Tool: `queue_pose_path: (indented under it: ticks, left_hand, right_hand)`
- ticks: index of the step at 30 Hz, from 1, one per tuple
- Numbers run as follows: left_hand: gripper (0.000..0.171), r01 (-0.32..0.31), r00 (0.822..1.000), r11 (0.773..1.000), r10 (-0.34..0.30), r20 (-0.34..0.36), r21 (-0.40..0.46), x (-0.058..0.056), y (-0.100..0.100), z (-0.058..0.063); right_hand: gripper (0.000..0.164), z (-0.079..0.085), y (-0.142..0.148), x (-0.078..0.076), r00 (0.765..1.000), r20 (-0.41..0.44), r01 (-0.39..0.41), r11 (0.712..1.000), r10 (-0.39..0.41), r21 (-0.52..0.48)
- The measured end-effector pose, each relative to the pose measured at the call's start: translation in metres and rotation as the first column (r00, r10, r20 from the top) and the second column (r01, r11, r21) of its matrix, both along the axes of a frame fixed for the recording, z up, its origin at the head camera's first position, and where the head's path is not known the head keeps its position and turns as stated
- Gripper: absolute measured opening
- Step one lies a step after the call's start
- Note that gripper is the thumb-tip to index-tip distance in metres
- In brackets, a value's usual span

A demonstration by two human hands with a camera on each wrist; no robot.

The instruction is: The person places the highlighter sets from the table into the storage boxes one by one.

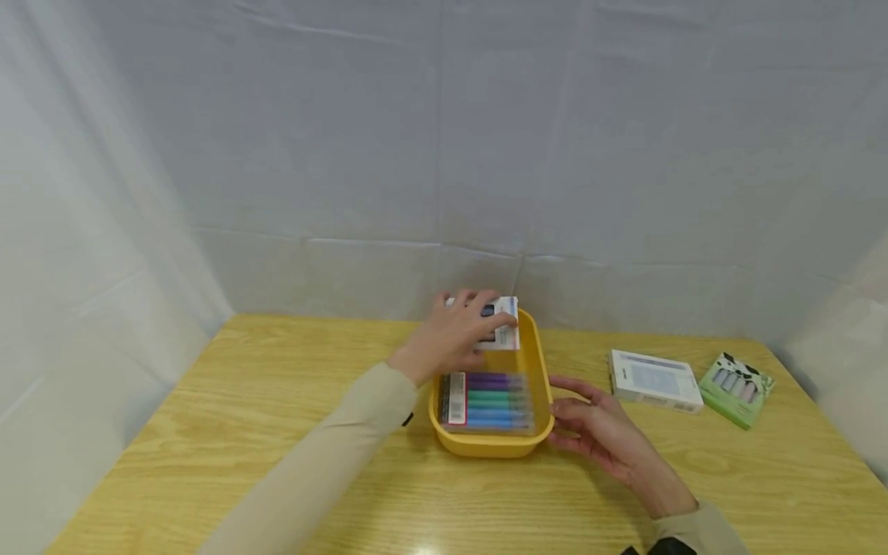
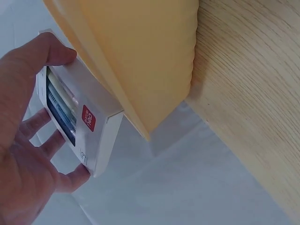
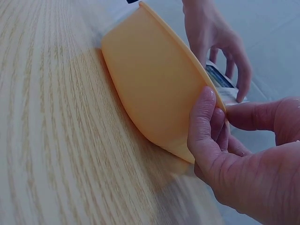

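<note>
My left hand grips a white box by its edges, over the far end of a yellow plastic basket. In the left wrist view, the box has a red label and a window with pale and dark marker-like sticks behind it. Thumb and fingers of my right hand pinch the basket's right rim, as the right wrist view shows. Inside the near half of the basket lies a clear pack of purple, green and blue pens with a barcode label.
On the wooden table, right of the basket, lies a white box with a bluish front. Beside it is a green box with a window showing pastel sticks. White sheeting hangs behind the table and along both sides.
</note>
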State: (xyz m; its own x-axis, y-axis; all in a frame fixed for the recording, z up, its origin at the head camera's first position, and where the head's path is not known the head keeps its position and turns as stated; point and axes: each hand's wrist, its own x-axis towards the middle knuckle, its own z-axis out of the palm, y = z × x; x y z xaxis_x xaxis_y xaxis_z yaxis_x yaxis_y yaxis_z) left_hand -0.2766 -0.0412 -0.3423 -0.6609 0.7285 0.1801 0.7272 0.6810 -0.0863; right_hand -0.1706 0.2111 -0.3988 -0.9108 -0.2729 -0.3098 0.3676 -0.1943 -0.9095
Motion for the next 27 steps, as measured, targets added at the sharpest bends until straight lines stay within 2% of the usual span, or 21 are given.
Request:
queue_pose_path:
  ticks: [8, 14, 22, 27]
  left_hand:
    - [0.057, 0.031, 0.999, 0.999, -0.03, 0.031, -0.012, -0.003, 0.005, -0.008]
    - [0.057, 0.015, 0.999, 1.0, -0.014, 0.049, -0.027, -0.005, 0.007, -0.014]
    - [0.059, -0.028, 0.993, 0.998, 0.035, 0.112, -0.061, -0.007, 0.006, -0.023]
    - [0.06, -0.034, 0.992, 0.996, 0.044, 0.116, -0.082, -0.008, 0.007, -0.028]
  right_hand:
    - [0.055, 0.0, 0.001, 0.001, 1.0, -0.003, 0.012, 1.0, -0.012, 0.01]
    - [0.057, 0.0, 0.001, 0.002, 1.0, -0.001, 0.01, 1.0, -0.01, 0.017]
    - [0.058, 0.001, 0.0, 0.004, 1.0, -0.001, -0.004, 1.0, 0.004, 0.005]
    - [0.056, 0.002, 0.0, 0.004, 1.0, 0.0, -0.008, 1.0, 0.008, -0.001]
